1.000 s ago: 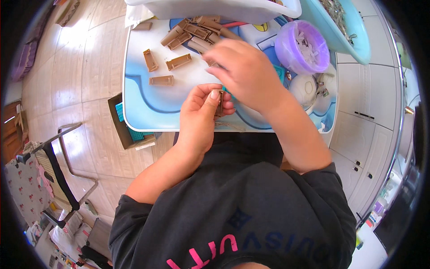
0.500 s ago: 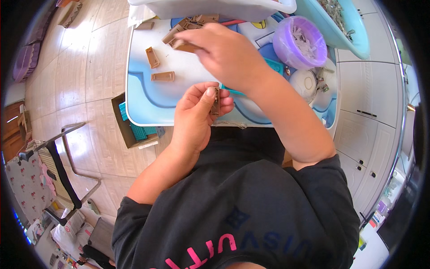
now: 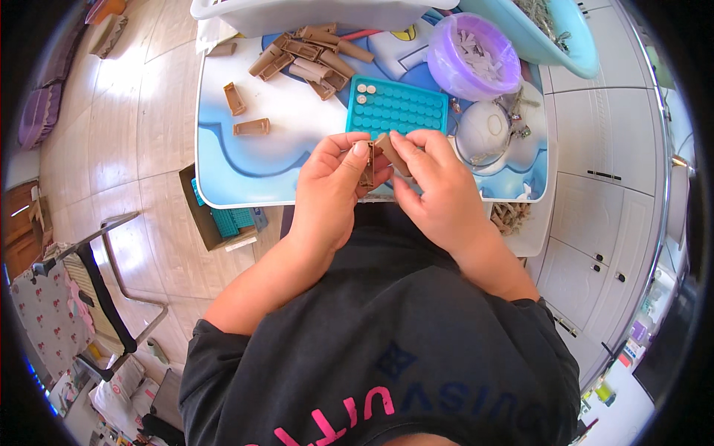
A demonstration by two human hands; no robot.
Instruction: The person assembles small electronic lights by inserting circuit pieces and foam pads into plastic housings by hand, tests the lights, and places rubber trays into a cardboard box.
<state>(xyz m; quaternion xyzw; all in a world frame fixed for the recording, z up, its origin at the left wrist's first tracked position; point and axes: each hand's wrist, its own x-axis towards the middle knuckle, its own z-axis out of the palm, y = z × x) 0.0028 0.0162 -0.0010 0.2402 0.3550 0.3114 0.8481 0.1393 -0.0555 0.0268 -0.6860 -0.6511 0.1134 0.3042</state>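
Over the table's near edge, my left hand point(image 3: 332, 178) pinches a brown plastic half-shell point(image 3: 367, 165), its hollow side with small inner parts showing. My right hand point(image 3: 439, 182) grips a second brown half-shell point(image 3: 393, 153), rounded side up, tilted close beside the first; whether the two touch I cannot tell. Just beyond my hands lies a teal tray point(image 3: 401, 105) of round pockets, with several small pale discs point(image 3: 362, 94) at its far left corner. A heap of brown half-shells point(image 3: 305, 56) sits farther back, and two more brown shells point(image 3: 251, 127) lie apart to the left.
A purple lined bowl point(image 3: 474, 58) of small pale strips stands at the right, near a white round lid-like thing point(image 3: 482, 130). Behind are a white bin point(image 3: 320, 16) and a light-blue basin point(image 3: 554, 37). An open carton point(image 3: 212, 215) with teal trays is on the floor at left.
My right hand has come back from the heap to my left hand, bringing a brown half-shell. The teal tray, earlier mostly behind my right arm, now shows fully.
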